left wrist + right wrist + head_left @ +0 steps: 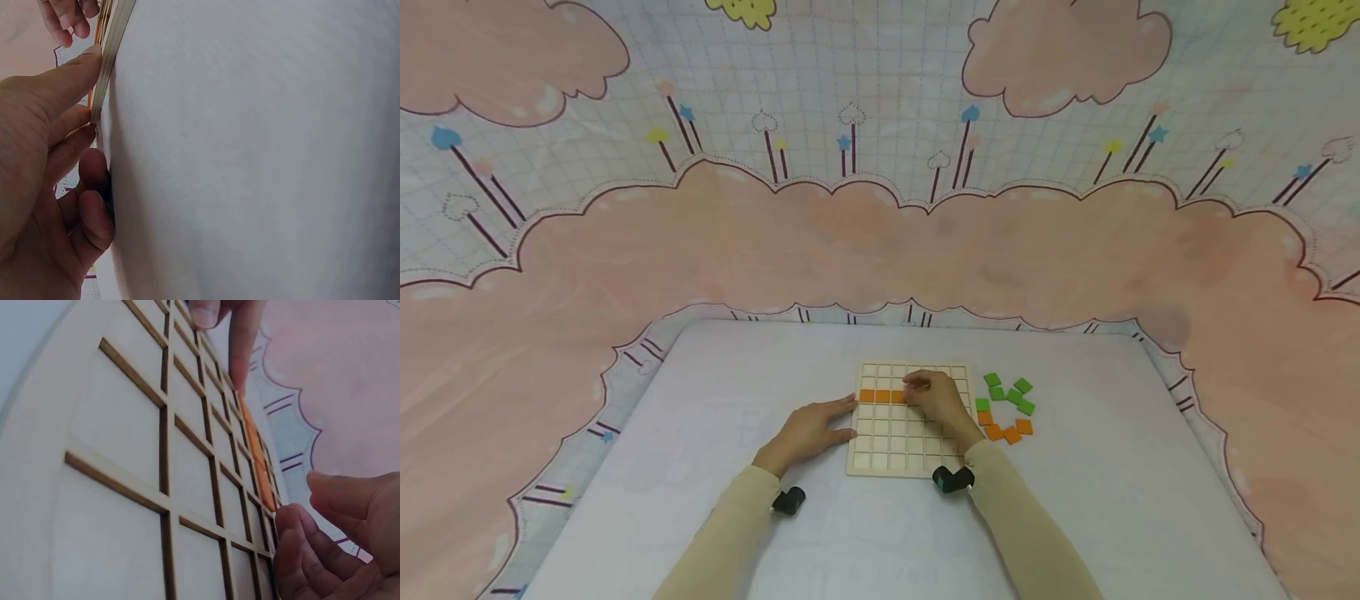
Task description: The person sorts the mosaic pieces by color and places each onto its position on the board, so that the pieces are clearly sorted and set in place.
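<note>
A pale wooden grid board (871, 476) lies on the white table, with a row of orange square tiles (883, 396) in its upper left cells. My left hand (808, 432) rests at the board's left side; its thumb and extended fingertips touch the edge, as the left wrist view shows. Over the board, at the right end of the orange row, is my right hand (934, 398). Its fingers are loosely bent, and in the right wrist view no tile shows between the thumb (350, 494) and fingers. The palm hides some cells behind it.
Right of the board lie several loose green tiles (996, 393) and, nearer to me, several loose orange tiles (1012, 435). A patterned cloth backdrop (910, 250) rises behind the table. Black wrist cameras (953, 479) are strapped at both cuffs.
</note>
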`<state>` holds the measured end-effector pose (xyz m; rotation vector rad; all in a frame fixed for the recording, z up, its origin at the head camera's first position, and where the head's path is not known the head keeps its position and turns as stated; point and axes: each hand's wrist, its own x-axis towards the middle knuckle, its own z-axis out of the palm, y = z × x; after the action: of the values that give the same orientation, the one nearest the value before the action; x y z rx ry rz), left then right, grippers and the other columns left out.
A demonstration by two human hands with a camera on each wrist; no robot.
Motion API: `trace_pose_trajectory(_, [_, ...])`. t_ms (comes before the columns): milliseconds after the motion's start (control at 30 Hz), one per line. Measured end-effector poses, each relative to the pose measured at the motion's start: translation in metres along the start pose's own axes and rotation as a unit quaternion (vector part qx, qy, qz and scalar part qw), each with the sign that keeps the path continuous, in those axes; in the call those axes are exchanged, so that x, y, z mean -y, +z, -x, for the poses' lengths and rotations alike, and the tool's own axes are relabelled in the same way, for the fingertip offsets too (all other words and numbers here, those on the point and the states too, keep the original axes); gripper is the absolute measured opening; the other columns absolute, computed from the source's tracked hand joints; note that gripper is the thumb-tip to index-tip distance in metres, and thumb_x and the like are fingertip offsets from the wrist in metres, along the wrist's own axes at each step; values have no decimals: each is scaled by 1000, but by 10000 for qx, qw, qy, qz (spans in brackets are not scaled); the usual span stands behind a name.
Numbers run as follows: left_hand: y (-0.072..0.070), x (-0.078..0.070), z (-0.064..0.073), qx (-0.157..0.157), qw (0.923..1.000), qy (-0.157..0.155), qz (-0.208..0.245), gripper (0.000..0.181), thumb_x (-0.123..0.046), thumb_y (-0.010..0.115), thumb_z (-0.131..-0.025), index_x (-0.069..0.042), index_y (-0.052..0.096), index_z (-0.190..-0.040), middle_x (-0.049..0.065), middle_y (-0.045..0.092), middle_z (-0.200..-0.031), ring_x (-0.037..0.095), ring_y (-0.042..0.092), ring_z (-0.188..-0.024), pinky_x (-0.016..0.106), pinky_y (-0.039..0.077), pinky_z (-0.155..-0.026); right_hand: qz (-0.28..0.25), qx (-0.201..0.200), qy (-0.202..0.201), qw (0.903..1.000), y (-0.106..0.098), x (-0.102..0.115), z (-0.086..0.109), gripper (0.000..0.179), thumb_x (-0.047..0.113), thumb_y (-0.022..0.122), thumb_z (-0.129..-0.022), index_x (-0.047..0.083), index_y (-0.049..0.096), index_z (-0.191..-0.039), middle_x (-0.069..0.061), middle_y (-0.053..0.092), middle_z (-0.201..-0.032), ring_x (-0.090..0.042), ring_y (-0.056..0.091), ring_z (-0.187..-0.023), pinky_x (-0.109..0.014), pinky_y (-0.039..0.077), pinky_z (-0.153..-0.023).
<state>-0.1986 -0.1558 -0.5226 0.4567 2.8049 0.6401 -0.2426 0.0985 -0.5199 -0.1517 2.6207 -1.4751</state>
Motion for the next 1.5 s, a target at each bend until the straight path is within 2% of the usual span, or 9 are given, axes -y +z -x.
trace_pose_trajectory(333, [0,1,2,-71,10000,-23,-22,61,-46,67,-90,-26,50,-144,-12,42,-154,25,44,-142,49,37,-117,-509,99,-36,9987,-8,14,16,28,18,71,-91,6,70,-117,-5,72,-99,-14,67,-82,-28,60,-71])
trace_pose_trajectory(600, [2,3,1,-62,10000,-41,18,60,-46,67,-90,-26,50,-145,-11,41,-155,25,44,-142,49,37,-116,-202,-72,-487,9986,-20,20,29,29,23,73,-90,8,71,-115,-3,73,-101,-16,68,-86,-28,57,-73])
trace_pose_trajectory(867, [3,3,2,-99,9999,-49,-9,60,-45,68,-90,-25,51,-144,-11,42,-154,25,45,-141,49,38,-116,-253,-204,-541,9980,-33,20,43,28,20,72,-90,5,70,-113,-6,73,-98,-16,67,-85,-25,57,-69])
trace_pose_trajectory(1000, [3,2,2,-81,10000,-26,-43,60,-46,68,-90,-26,51,-144,-11,42,-154,26,45,-141,49,39,-115,-229,-241,-448,9984,-38,16,48,27,20,71,-91,5,70,-114,-5,72,-99,-17,66,-87,-26,55,-71])
trace_pose_trajectory(1233, [3,2,1,-70,10000,-28,16,60,-46,68,-90,-26,51,-144,-11,42,-154,25,45,-141,50,38,-116,123,-445,-167,9988,-48,3,52,27,25,71,-91,11,71,-113,-3,72,-103,-18,65,-92,-31,56,-78])
trace_pose_trajectory(1500, [3,3,1,-56,10000,15,16,61,-47,67,-90,-26,49,-145,-12,41,-155,25,43,-142,49,37,-117,133,-632,1,9979,-65,-7,60,27,27,72,-90,12,72,-113,-5,73,-107,-24,67,-99,-37,57,-84])
